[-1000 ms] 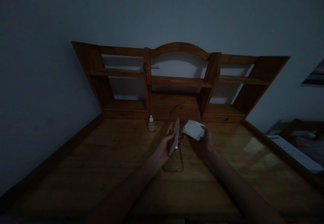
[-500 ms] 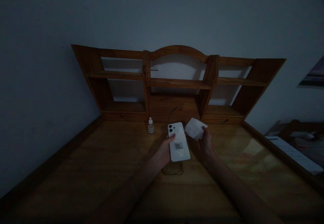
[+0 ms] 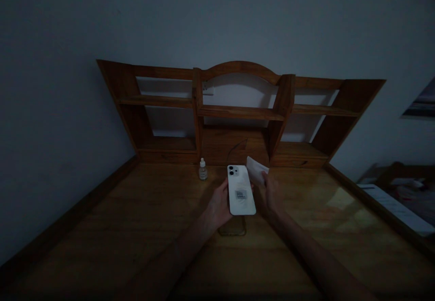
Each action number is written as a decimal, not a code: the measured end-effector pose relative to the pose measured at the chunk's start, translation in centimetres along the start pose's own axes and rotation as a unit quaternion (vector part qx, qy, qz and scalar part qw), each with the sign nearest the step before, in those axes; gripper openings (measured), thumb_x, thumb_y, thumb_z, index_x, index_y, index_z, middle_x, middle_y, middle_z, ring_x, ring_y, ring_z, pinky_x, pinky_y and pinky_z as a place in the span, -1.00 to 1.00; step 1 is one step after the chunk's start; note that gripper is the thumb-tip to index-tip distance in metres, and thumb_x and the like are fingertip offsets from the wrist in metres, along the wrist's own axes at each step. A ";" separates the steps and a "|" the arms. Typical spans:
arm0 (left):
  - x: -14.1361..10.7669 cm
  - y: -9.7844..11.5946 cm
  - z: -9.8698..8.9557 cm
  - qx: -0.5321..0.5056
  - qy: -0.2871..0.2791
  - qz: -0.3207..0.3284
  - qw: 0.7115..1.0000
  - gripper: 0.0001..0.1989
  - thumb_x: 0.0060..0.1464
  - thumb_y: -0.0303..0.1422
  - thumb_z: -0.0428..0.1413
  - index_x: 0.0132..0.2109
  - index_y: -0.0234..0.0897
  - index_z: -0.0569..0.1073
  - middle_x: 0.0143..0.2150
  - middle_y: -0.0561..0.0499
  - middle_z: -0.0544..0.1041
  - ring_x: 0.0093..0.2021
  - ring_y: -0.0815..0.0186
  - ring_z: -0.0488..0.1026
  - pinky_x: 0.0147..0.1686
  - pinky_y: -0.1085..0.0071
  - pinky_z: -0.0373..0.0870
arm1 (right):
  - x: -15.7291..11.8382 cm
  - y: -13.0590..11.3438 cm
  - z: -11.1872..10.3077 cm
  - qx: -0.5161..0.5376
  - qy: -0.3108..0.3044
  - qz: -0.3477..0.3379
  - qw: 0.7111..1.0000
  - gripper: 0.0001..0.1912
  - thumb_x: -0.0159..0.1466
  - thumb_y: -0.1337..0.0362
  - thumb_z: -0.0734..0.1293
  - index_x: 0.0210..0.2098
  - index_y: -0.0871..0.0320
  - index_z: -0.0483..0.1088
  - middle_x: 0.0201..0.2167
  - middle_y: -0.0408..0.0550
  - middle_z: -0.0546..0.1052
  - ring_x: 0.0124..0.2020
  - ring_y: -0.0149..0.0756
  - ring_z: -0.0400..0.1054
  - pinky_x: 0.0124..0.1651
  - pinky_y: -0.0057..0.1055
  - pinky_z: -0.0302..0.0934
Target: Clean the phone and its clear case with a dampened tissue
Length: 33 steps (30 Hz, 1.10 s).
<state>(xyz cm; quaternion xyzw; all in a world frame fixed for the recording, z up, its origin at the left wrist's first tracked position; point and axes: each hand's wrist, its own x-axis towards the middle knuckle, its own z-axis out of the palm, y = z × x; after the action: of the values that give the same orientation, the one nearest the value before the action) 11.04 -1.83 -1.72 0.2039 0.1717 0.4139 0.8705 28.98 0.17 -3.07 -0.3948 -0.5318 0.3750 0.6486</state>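
A white phone (image 3: 242, 185), its back with cameras and a small grey label facing me, is held in my left hand (image 3: 220, 203). My fingers grip it by both side edges. A white cloth or tissue (image 3: 256, 170) is pinched in my right hand (image 3: 272, 192), close to the phone's upper right edge. Beneath the phone a clear phone case (image 3: 233, 234) lies on the wooden desk (image 3: 152, 228), partly hidden by the phone and hand. Left of the phone, a small dropper bottle (image 3: 203, 170) with a white cap stands upright.
A wooden shelf unit (image 3: 238, 112) runs along the back of the desk against the wall. A socket (image 3: 208, 89) shows behind it. Beyond the desk's right edge lies a white flat item (image 3: 396, 208).
My right hand has moved left with the cloth, which now stands more edge-on beside the phone. My left thumb has come off the phone's back to its side.
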 end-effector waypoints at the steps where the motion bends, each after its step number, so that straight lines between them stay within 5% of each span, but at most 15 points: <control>1: 0.1 0.0 0.0 -0.004 0.016 0.004 1.000 -0.55 0.18 -0.07 -0.01 0.00 -0.33 0.47 -0.15 -0.17 0.58 -0.08 0.11 0.51 -0.06 0.23 0.40 | -0.3 -0.3 0.3 -0.034 -0.019 -0.010 0.999 -0.69 0.28 0.11 0.28 -0.09 0.10 0.50 -0.17 0.00 0.59 -0.01 -0.03 0.42 0.12 -0.09 0.28; 5: 0.5 0.1 0.0 -0.013 0.053 0.026 0.998 -0.54 0.19 -0.07 -0.01 0.01 -0.35 0.47 -0.18 -0.14 0.59 -0.15 0.16 0.53 -0.10 0.29 0.40 | -0.8 -1.6 1.6 -0.246 -0.158 -0.129 0.948 -0.59 0.40 0.15 0.10 0.18 0.00 0.30 0.22 -0.10 0.33 0.30 -0.14 0.10 0.36 0.00 -0.10; 11: 0.6 -0.3 0.4 -0.012 0.065 0.021 0.998 -0.49 0.18 -0.01 -0.03 0.03 -0.33 0.46 -0.21 -0.10 0.60 -0.24 0.20 0.54 -0.15 0.30 0.41 | -0.4 -1.4 1.6 -0.366 -0.179 -0.207 0.890 -0.52 0.42 0.21 0.05 0.31 0.01 0.09 0.35 -0.10 0.10 0.37 -0.20 -0.09 0.38 -0.03 -0.15; 22: 0.6 -0.6 0.3 0.004 0.027 -0.022 0.999 -0.45 0.15 0.04 -0.03 0.08 -0.27 0.43 -0.24 -0.13 0.59 -0.25 0.13 0.54 -0.21 0.21 0.44 | -0.1 -1.7 1.3 -0.406 -0.165 -0.230 0.869 -0.43 0.37 0.25 0.13 0.35 0.01 -0.03 0.36 -0.09 0.04 0.38 -0.13 -0.12 0.36 0.02 -0.10; 33: 1.5 -0.8 -0.5 -0.023 0.044 0.034 0.998 -0.47 0.19 -0.03 -0.04 0.09 -0.37 0.44 -0.18 -0.13 0.60 -0.23 0.20 0.54 -0.17 0.33 0.41 | -0.3 -1.5 1.6 -0.422 -0.165 -0.240 0.858 -0.42 0.35 0.27 0.15 0.34 0.06 0.02 0.35 -0.03 0.08 0.36 -0.11 -0.08 0.35 0.05 -0.06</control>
<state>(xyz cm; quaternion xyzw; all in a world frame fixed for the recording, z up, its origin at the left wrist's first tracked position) 12.21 -1.01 -2.74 0.1714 0.1930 0.4555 0.8520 27.46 -0.54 -1.67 -0.4234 -0.8165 0.0063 0.3925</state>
